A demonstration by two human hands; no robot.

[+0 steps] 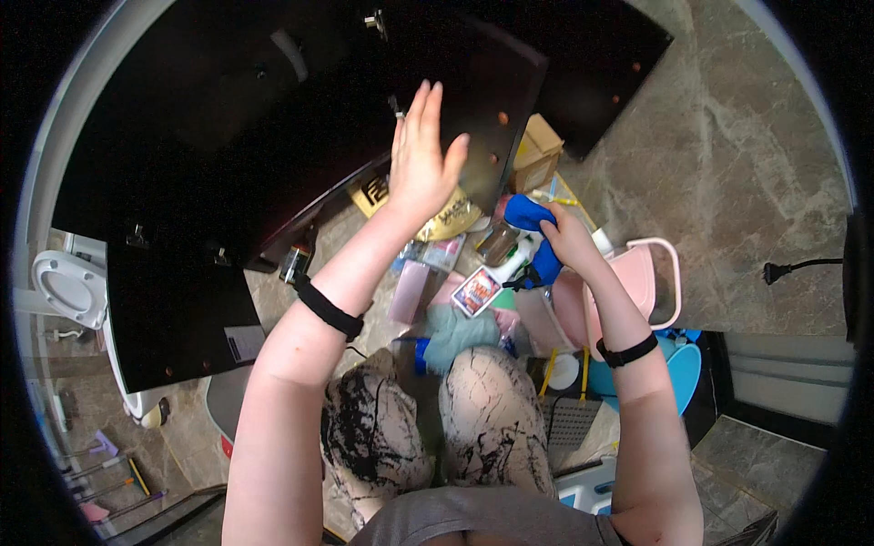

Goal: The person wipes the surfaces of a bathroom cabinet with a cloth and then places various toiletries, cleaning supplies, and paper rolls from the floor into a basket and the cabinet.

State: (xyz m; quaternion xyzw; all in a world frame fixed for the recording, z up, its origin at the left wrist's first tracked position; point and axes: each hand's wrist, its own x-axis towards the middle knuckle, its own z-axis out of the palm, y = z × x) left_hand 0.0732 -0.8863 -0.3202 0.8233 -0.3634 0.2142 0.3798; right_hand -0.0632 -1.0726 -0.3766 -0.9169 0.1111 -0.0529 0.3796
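My right hand (570,235) grips a bright blue cloth item (529,213), which bunches out on both sides of the fingers and has a black strap or clip hanging near its lower end. Beside it lies a white bottle (478,291) with a printed label. My left hand (425,160) is raised flat, thumb spread, in front of a dark cabinet panel (341,136); whether it touches the panel I cannot tell. Under the left wrist sits a shiny gold package (450,218). A pale teal cloth (461,338) and a pink box (410,291) lie before my knees.
A cardboard box (536,153) stands at the panel's edge. To the right are a pink plastic bin (621,283) with a handle and a blue basin (683,372). A toilet (72,286) is at far left. A black plug (775,273) hangs at right.
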